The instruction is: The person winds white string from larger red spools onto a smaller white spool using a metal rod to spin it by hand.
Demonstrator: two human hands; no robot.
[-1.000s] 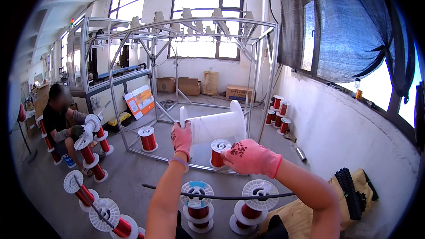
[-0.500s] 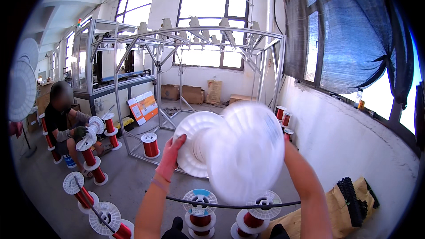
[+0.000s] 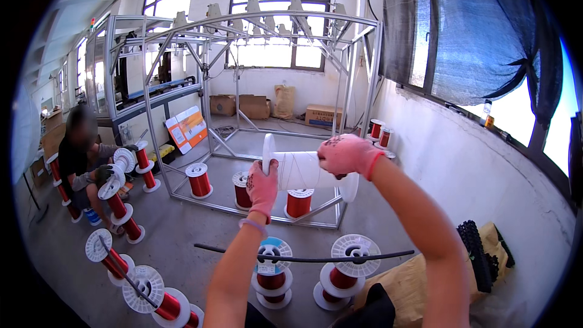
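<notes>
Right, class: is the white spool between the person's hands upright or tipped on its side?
Tipped on its side: the white spool runs left to right, its flanges standing at either end.

A: Obscured items?
B: Left hand (image 3: pixel 262 189) hides lower part of the white spool's (image 3: pixel 296 169) left flange. Right hand (image 3: pixel 349 154) masks its barrel's right end; whether it grips: indeterminate.
A: Elsewhere?
B: Far-right red spools (image 3: pixel 376 129) partly behind right forearm (image 3: pixel 419 225).
A: Edges, blur?
B: Both arms cut off, near edge; co-worker's face (image 3: pixel 87 124) blurred.
</notes>
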